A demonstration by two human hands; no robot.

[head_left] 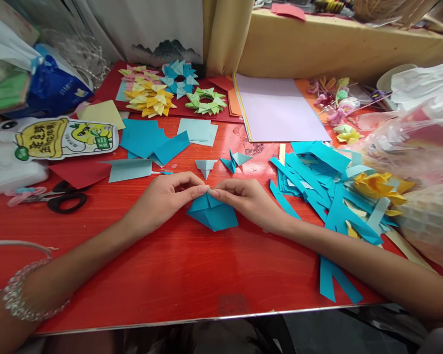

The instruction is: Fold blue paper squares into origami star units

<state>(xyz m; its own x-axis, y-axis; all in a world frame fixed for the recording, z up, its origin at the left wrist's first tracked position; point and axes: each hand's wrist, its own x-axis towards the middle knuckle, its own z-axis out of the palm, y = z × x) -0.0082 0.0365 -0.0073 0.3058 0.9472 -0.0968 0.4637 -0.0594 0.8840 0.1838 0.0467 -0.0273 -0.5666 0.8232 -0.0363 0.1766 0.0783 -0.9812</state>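
Both hands meet over the middle of the red table (162,280). My left hand (172,199) pinches the upper left edge of a folded blue paper (216,215) between thumb and fingers. Right beside it, my right hand (239,196) pinches the same paper at its top, the two thumb tips nearly touching. The paper's creased lower part hangs toward me, over the table. Just beyond the hands lie a small folded pale blue piece (205,167) and a small folded piece in two blues (235,161).
Blue paper sheets (142,137) and scissors (67,197) lie at the left. Blue strips (317,182) are heaped at the right, under and beyond my right forearm. Folded paper rings (205,102) and a lilac sheet stack (278,108) are at the back. Plastic bags (428,196) crowd the right edge.
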